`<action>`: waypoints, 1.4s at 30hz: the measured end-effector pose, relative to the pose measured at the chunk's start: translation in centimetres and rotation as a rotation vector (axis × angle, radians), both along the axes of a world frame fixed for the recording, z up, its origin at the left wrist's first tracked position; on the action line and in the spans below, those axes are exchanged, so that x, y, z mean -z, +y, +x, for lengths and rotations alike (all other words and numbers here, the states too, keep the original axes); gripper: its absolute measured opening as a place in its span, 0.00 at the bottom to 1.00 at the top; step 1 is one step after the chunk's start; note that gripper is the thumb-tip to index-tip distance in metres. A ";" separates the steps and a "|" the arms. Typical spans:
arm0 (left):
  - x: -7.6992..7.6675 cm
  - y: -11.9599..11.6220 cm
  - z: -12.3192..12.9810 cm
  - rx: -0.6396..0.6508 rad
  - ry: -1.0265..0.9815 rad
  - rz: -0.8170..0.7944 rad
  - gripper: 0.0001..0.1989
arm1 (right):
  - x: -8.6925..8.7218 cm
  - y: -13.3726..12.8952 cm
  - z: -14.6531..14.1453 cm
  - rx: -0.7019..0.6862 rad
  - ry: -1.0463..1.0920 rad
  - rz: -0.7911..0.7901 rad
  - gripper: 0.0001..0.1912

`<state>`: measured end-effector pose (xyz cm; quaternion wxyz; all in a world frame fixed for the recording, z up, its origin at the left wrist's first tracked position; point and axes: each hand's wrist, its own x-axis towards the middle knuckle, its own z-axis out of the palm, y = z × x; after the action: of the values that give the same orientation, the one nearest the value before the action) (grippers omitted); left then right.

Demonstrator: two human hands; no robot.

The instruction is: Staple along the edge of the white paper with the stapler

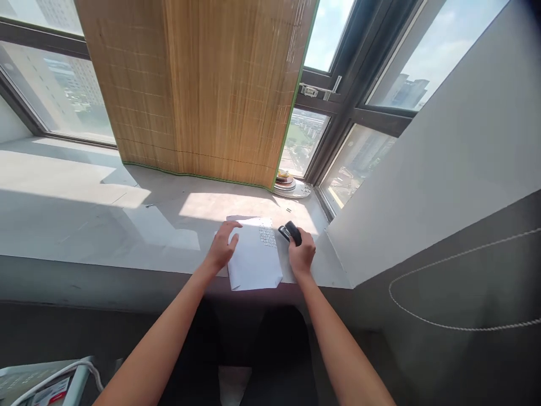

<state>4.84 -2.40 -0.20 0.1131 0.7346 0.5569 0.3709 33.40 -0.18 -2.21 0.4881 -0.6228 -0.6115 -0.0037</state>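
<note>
White sheets of paper lie on the window ledge, their near edge at the ledge's front edge. Small dark marks fill a patch near the upper right of the top sheet. My left hand is at the paper's left edge, fingers apart and holding nothing. To the right of the paper, my right hand is closed around a black stapler, whose front end points up and left. Whether the left fingertips touch the paper is hard to tell.
A bamboo blind hangs behind the ledge. Stacked plates stand in the window corner, with small staples nearer me. A rope hangs at right; a crate is at lower left.
</note>
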 end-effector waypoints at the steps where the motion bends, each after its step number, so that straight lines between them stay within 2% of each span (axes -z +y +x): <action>1: 0.1 0.3 -1.7 -0.084 0.087 -0.032 0.21 | -0.4 -0.4 -0.8 0.001 0.002 0.018 0.19; 4: 1.1 0.6 -6.2 -0.370 0.377 -0.205 0.25 | -1.2 -2.1 -4.6 -0.115 -0.031 -0.047 0.16; 7: 2.2 0.1 -8.6 -0.392 0.481 -0.333 0.29 | -1.3 -3.3 -8.9 -0.252 -0.108 -0.167 0.13; 10: 2.6 -0.3 -8.8 -0.373 0.523 -0.355 0.31 | -0.9 -3.5 -10.6 -0.256 -0.122 -0.203 0.09; 13: 2.7 -0.3 -8.4 -0.389 0.523 -0.328 0.31 | -0.2 -2.9 -8.5 -0.211 -0.112 -0.201 0.07; 18: 2.6 0.0 -8.1 -0.421 0.512 -0.290 0.29 | 0.5 -1.7 -2.5 -0.135 -0.061 -0.207 0.07; 22: 2.4 -0.1 -7.8 -0.438 0.521 -0.279 0.28 | 0.1 -0.3 1.3 -0.215 0.036 -0.251 0.16; 24: 2.3 -0.1 -7.7 -0.445 0.526 -0.271 0.27 | -0.7 1.6 2.9 -0.207 0.100 -0.205 0.19; 26: 2.3 -0.1 -7.6 -0.447 0.530 -0.262 0.26 | -1.5 4.4 4.2 -0.172 0.072 -0.120 0.19; 29: 2.4 -0.1 -7.6 -0.455 0.533 -0.241 0.25 | -2.1 9.3 4.7 -0.239 -0.183 -0.167 0.18; 31: 2.5 -0.1 -7.7 -0.462 0.533 -0.225 0.24 | -1.9 11.8 3.9 -0.262 -0.356 -0.309 0.22; 34: 2.6 -0.2 -7.7 -0.460 0.523 -0.218 0.24 | -0.8 13.5 1.9 -0.227 -0.482 -0.502 0.29; 39: 2.4 -0.2 -7.8 -0.439 0.501 -0.253 0.25 | 1.0 13.2 -2.1 -0.187 -0.494 -0.574 0.34; 42: 2.1 -0.1 -7.8 -0.438 0.491 -0.278 0.25 | 1.3 13.1 -6.0 -0.218 -0.499 -0.594 0.35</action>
<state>-2.92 -2.54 -2.31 -0.0075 0.6427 0.7567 0.1196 27.39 12.89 -3.52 0.1208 -0.6483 -0.7481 0.0739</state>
